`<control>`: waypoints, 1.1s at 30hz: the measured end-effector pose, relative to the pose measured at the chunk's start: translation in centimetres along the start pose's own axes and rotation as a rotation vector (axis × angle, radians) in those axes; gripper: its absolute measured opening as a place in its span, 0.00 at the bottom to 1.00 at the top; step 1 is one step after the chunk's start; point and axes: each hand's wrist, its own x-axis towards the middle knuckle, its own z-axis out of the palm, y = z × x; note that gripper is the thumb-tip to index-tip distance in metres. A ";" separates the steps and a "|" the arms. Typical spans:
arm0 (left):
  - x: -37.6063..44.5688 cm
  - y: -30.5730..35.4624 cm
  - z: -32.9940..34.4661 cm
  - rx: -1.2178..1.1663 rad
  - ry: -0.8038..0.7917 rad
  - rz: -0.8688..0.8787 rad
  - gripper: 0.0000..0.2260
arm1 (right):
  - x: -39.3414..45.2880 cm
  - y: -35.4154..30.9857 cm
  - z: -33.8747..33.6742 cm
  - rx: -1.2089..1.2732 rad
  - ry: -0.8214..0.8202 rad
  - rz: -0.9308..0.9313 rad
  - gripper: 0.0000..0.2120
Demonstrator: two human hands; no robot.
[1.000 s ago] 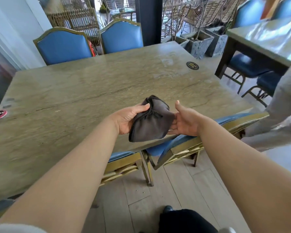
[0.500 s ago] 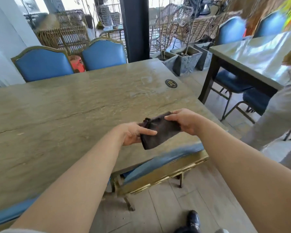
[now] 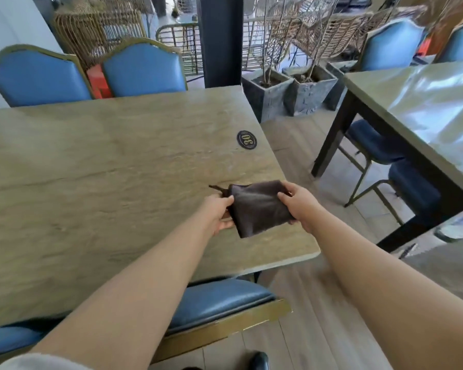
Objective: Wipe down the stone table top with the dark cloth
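A folded dark brown cloth (image 3: 257, 206) is stretched between both my hands just above the near right corner of the stone table top (image 3: 96, 166). My left hand (image 3: 217, 212) pinches its left edge, thumb on top. Along the right edge my right hand (image 3: 298, 205) grips the cloth with curled fingers. A loose cord or seam end sticks out from the cloth's upper left corner. I cannot tell whether the cloth touches the stone.
A small black oval number plate (image 3: 246, 139) lies on the table near its right edge. Blue padded chairs stand at the far side (image 3: 142, 70) and tucked under the near edge (image 3: 219, 303). A second table (image 3: 422, 102) stands to the right, stone planters (image 3: 289, 92) behind.
Both hands carried the cloth forward and to the right, from beyond the near edge to over the table's right corner. The cloth is now pulled flatter between the hands. My view has swung right.
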 end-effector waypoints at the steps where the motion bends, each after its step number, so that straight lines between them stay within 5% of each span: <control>1: 0.4 -0.3 0.6 0.033 0.007 0.021 0.07 | 0.3 1.0 -0.3 -0.059 0.015 -0.021 0.18; 8: 3.3 -4.6 2.5 0.260 0.020 -0.071 0.16 | 0.7 6.1 -1.4 -0.543 -0.039 -0.036 0.25; 10: 3.5 -4.8 2.8 0.266 0.149 -0.062 0.14 | 0.7 6.7 -1.7 -0.645 -0.070 -0.020 0.27; 12: 3.6 -4.7 2.7 0.468 0.379 0.067 0.16 | 0.8 7.0 -1.8 -0.651 -0.030 0.006 0.29; 14: 2.9 -4.8 2.5 0.833 0.432 0.311 0.17 | 0.6 7.0 -1.5 -0.603 0.057 0.007 0.30; 18: 2.0 -5.1 2.8 1.358 -0.020 0.712 0.18 | -0.1 7.0 -0.6 -0.677 0.249 -0.250 0.23; 22: 2.6 -6.8 2.6 1.793 -0.241 0.494 0.32 | 0.0 7.7 0.6 -0.793 0.118 -0.556 0.18; 27: 3.0 -6.1 2.3 1.952 -0.320 0.311 0.34 | 1.0 9.4 1.6 -0.890 -0.078 -0.419 0.27; 33: 1.0 -4.4 2.3 1.915 -0.435 0.350 0.32 | 0.8 7.4 2.0 -0.943 -0.126 -0.335 0.28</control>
